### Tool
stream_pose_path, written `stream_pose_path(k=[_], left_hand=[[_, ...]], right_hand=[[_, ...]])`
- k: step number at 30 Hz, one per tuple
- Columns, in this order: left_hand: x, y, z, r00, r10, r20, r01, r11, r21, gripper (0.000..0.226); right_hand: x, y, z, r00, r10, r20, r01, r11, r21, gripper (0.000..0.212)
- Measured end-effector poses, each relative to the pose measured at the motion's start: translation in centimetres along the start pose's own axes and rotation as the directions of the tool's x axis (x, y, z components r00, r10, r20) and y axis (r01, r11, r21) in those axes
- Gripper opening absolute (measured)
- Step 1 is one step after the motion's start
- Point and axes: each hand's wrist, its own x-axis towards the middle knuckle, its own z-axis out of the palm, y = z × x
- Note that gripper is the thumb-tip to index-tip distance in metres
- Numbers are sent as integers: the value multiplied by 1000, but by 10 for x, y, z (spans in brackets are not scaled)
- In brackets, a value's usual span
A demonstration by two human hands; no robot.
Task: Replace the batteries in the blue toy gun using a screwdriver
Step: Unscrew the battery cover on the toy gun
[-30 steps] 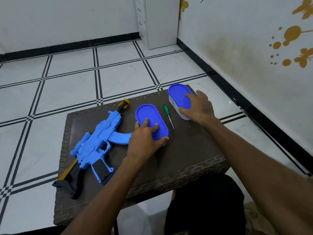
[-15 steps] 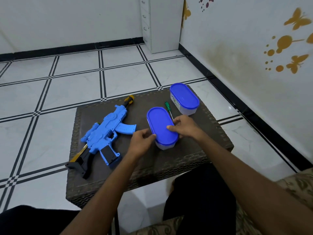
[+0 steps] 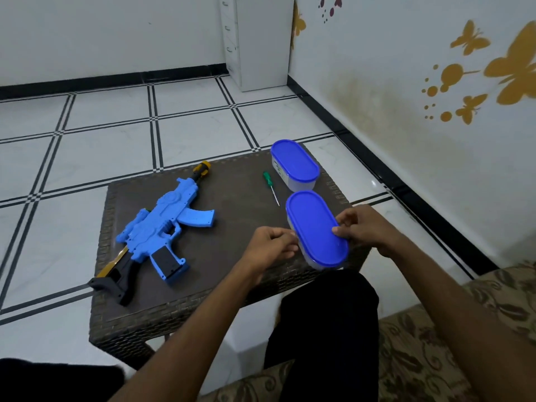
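Table point(image 3: 232, 274): one toy gun point(image 3: 162, 227), one screwdriver point(image 3: 270, 185), two lidded containers point(image 3: 316, 227).

Both forearms are bare, with no sleeves reaching the left hand point(image 3: 271, 246) or the right hand point(image 3: 367, 229). Black trousers point(image 3: 324, 320) cover the legs at six o'clock. No rings or watch show.

Head-worn camera looks forward and down, close over the table point(image 3: 232, 300).

A home room: tiled floor point(image 3: 110, 146), butterfly wall decals point(image 3: 470, 39), patterned sofa point(image 3: 435, 343).
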Motion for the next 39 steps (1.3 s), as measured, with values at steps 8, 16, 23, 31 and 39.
stream_pose_path(k=[8,16,23,31,39], left_hand=[[23,8,-12,992,102,-71,-88,980,178,15],[16,12,-92,857,439,-269,-163,727,667,12],[-11,-8,-198,670,596,-443,16,584,812,34],[-18,-41,-250,835,299,-462,270,508,818,81],[-31,-50,-217,830,299,-471,209,617,759,91]], right_hand=[[15,11,-8,989,55,-136,-56,998,-9,24],[33,-90,51,896,-427,-123,338,834,-436,23],[122,-138,134,954,-298,20,235,708,-666,46],[149,-124,165,946,-316,-68,203,745,-635,17],[59,-134,185,817,-541,-202,465,824,-325,59]])
